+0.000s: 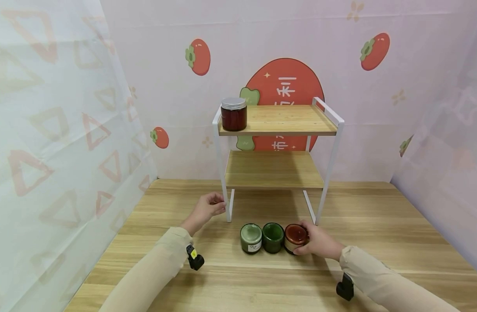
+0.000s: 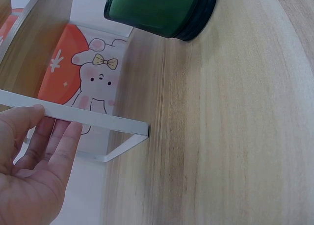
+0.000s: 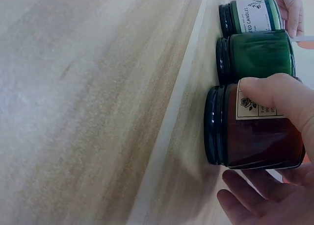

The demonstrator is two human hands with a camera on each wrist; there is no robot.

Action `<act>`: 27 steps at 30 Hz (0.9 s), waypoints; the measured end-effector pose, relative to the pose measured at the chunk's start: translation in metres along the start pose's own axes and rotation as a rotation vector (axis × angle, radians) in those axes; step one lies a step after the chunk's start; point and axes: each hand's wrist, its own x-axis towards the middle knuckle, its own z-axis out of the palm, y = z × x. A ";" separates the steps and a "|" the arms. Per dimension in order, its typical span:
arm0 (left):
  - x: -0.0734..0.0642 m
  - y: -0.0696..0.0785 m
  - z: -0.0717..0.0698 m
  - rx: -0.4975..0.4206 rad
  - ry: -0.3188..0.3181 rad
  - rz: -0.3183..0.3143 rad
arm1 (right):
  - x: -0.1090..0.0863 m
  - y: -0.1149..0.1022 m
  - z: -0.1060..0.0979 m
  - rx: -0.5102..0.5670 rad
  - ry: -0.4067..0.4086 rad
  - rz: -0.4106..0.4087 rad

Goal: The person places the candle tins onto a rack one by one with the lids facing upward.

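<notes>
My right hand [image 1: 318, 241] grips a reddish-brown glass candle jar [image 3: 260, 141], thumb over its label and fingers around the other side. The jar's black lid faces the tabletop. Right beside it stands a dark green jar [image 1: 272, 237], followed by a light green candle jar [image 1: 251, 238] with a white label, all in one row in front of the shelf. At the left, my left hand [image 2: 41, 161] holds the white front leg [image 2: 98, 118] of the two-tier shelf between thumb and fingers, low down near the table in the head view.
The shelf's wooden top board [image 1: 285, 119] carries a dark red jar [image 1: 233, 116] with a silver lid at its left front corner. Below it is a second board [image 1: 275, 169]. Printed cloth walls [image 1: 176, 99] enclose the wooden table [image 1: 223, 277] at the back and sides.
</notes>
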 end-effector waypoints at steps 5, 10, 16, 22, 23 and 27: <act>0.000 0.000 0.000 -0.002 -0.002 -0.008 | -0.003 -0.007 -0.002 -0.023 0.022 0.020; 0.000 0.000 0.000 -0.006 -0.004 -0.001 | -0.004 -0.012 -0.011 0.025 0.065 0.066; 0.001 -0.002 -0.001 0.006 -0.002 0.009 | -0.003 -0.021 -0.030 0.069 0.165 0.019; 0.001 -0.003 0.000 -0.005 -0.003 0.010 | -0.002 -0.032 -0.044 0.062 0.234 -0.002; 0.001 -0.003 0.000 -0.010 -0.002 0.009 | -0.003 -0.035 -0.046 0.063 0.236 -0.003; 0.002 -0.004 0.000 -0.018 0.003 0.006 | -0.004 -0.045 -0.053 0.097 0.214 -0.006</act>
